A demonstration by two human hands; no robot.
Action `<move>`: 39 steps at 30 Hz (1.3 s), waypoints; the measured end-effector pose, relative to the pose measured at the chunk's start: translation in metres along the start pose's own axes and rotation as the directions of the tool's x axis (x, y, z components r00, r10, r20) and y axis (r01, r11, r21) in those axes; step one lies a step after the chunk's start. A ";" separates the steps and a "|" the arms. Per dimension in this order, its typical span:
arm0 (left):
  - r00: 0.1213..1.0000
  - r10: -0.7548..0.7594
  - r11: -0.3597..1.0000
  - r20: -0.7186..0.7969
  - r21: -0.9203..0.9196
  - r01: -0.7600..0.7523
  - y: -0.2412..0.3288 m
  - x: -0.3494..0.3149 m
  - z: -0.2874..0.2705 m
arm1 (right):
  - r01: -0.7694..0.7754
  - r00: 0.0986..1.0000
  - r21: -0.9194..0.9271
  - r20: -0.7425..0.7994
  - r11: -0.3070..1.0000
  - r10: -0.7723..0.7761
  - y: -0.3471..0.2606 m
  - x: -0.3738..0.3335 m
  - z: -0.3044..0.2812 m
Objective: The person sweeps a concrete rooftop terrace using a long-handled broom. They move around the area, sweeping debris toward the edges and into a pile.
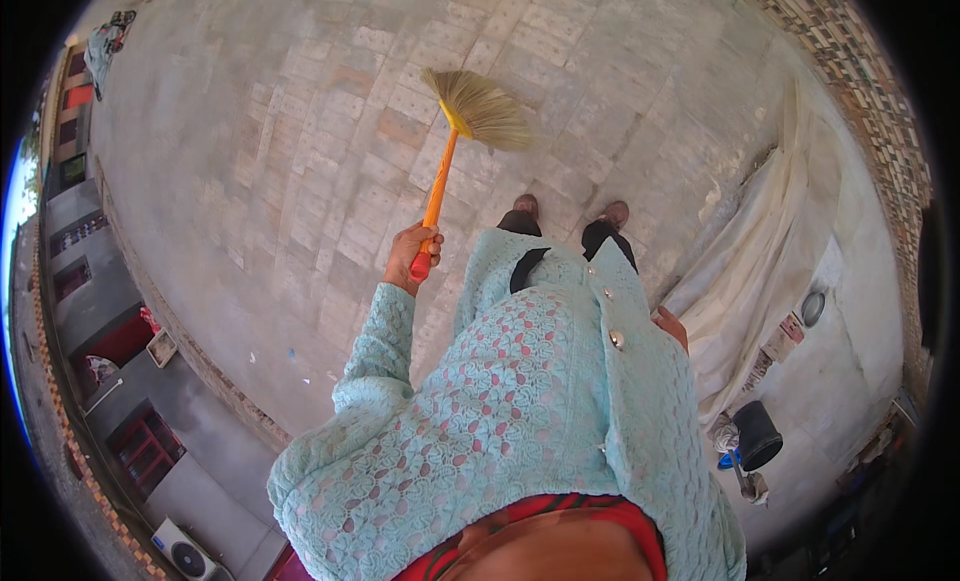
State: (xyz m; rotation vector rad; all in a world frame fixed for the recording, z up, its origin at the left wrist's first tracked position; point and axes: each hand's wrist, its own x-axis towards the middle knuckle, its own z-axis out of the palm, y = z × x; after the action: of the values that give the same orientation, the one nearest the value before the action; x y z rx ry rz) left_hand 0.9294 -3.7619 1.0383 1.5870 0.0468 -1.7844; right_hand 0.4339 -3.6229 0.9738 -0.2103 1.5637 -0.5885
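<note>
My left hand (412,251) is closed round the orange handle of a broom (437,192), near its red end. The broom reaches forward from my left side. Its yellow collar and fanned, pale straw bristles are over the paving ahead of my feet; contact with the ground is hard to judge. At my right side, my right hand (672,326) shows only in part beyond the edge of my light blue knitted jacket (530,381). Its fingers are too hidden to read, and no object shows in it. A pale sheet (745,281) lies closest to that hand.
Grey paving bricks (360,161) spread ahead and to the left. On the right stand a black bucket (757,434) and a round metal basin (813,308), near a brick wall (850,71). A building with an air-conditioner unit (183,553) lines the left. A covered object (103,51) stands far left.
</note>
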 end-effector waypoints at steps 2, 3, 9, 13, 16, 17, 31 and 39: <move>0.992 0.093 0.989 -0.083 0.125 -0.082 0.008 -0.005 0.018 | -0.055 0.997 0.159 -0.036 0.986 0.062 -0.044 0.008 0.007; 0.987 0.129 0.982 -0.097 0.153 -0.113 0.013 -0.007 0.029 | 0.025 0.999 0.205 -0.047 0.978 -0.015 -0.067 0.009 0.003; 0.982 0.186 0.968 -0.042 0.180 -0.175 0.023 -0.027 0.097 | 0.199 0.971 0.291 -0.188 0.936 -0.149 -0.097 0.004 -0.042; 0.984 0.124 0.964 0.126 0.220 -0.150 0.024 -0.047 0.155 | 0.080 0.969 0.328 -0.247 0.941 0.004 -0.053 0.018 -0.068; 0.959 -0.003 0.979 0.284 0.196 -0.055 0.021 -0.050 0.189 | -0.003 0.968 0.377 -0.232 0.926 0.098 -0.028 0.016 -0.069; 0.936 -0.056 0.982 0.346 0.187 -0.011 0.018 -0.045 0.201 | -0.020 0.968 0.387 -0.222 0.922 0.114 -0.020 0.015 -0.070; 0.641 -0.589 0.687 0.493 0.722 0.075 -0.074 0.078 0.388 | -0.016 0.958 0.486 -0.243 0.874 0.152 -0.008 0.015 -0.113; 0.842 -0.423 0.778 0.336 0.611 0.147 -0.037 0.069 0.320 | 0.003 0.970 0.451 -0.218 0.892 0.107 -0.042 0.045 -0.144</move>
State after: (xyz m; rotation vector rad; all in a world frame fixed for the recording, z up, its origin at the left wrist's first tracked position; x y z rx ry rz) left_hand 0.6418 -3.9222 1.0382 1.5443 -0.5411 -2.5642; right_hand 0.2804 -3.6453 0.9519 0.2640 1.6091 -0.9419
